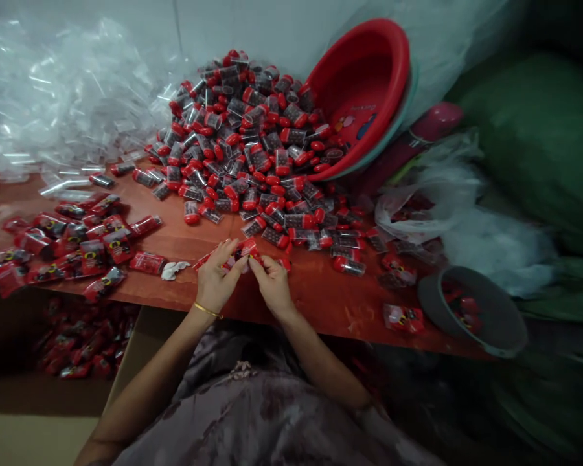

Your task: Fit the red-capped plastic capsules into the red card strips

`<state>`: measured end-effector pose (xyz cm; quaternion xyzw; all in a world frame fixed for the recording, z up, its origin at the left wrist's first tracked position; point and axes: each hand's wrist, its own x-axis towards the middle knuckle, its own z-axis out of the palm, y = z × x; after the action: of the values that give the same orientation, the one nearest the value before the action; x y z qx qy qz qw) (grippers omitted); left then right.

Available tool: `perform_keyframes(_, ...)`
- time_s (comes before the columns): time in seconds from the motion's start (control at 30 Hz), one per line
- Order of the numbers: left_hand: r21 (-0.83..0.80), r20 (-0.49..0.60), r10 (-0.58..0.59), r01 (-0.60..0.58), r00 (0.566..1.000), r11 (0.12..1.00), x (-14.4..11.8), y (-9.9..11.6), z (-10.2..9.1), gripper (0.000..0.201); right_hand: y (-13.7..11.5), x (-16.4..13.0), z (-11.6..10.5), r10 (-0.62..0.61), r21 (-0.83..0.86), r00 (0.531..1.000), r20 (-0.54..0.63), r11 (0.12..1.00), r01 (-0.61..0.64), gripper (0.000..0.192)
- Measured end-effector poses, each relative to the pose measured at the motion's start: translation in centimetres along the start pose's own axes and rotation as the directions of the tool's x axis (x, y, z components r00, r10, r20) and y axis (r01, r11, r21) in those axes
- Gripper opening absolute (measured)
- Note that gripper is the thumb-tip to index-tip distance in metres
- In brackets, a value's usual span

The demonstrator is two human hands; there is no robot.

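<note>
Close to the table's front edge, my left hand (216,281) and my right hand (273,285) meet over a small red printed packet (247,246). The thumbs and fingers of both hands pinch its near edge, and the fingers hide part of it. A gold bangle (208,311) circles my left wrist. Just beyond my hands rises a large heap of small clear tubes with red caps (252,142), dark inside. To the left of my left hand lie a crumpled white scrap (175,270) and a pile of red printed packets (78,243).
Clear plastic tubes (78,97) are heaped at the back left. A red basin (388,71) leans behind the capped tubes. On the right stands a grey bowl (495,317) with red packets inside. Below the table's left edge, a cardboard box (136,349) holds more packets.
</note>
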<state>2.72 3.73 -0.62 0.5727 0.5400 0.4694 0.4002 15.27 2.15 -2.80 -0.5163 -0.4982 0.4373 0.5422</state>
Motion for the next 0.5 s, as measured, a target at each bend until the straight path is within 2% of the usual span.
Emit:
perform_keyframes(0.07,-0.254,0.019,-0.205,0.203,0.979,0.946,-0.6,0.0,0.2,0.045,0.0,-0.1,0.2,0.004,-0.023,0.999,-0.032,1.000,-0.004,0.026)
perform_keyframes(0.13,-0.424,0.128,-0.401,0.416,0.907,0.804,-1.1,0.2,0.4,0.042,0.1,-0.6,0.1,-0.032,-0.135,0.998,-0.054,0.991,0.024,0.028)
perform_keyframes(0.2,-0.511,0.221,-0.501,0.537,0.836,0.671,-1.5,0.5,0.5,0.040,0.2,-1.2,-0.1,-0.077,-0.251,0.995,-0.057,0.966,0.061,0.031)
perform_keyframes(0.3,-0.587,0.222,-0.558,0.567,0.800,0.578,-1.8,1.0,0.8,0.040,0.2,-1.6,-0.6,-0.125,-0.370,0.992,-0.026,0.923,0.107,0.036)
perform_keyframes(0.37,-0.600,0.226,-0.599,0.594,0.768,0.536,-1.7,1.0,0.9,0.041,0.1,-1.5,-1.3,-0.183,-0.484,0.983,0.032,0.857,0.176,0.034)
perform_keyframes(0.43,-0.608,0.224,-0.623,0.607,0.750,0.512,-1.5,0.9,0.8,0.043,0.1,-1.3,-2.4,-0.230,-0.650,0.971,0.071,0.727,0.220,0.030)
perform_keyframes(0.5,-0.622,0.193,-0.618,0.582,0.762,0.523,-1.3,0.8,0.8,0.044,0.3,-1.2,-3.5,-0.223,-0.811,0.973,0.065,0.556,0.181,0.037)
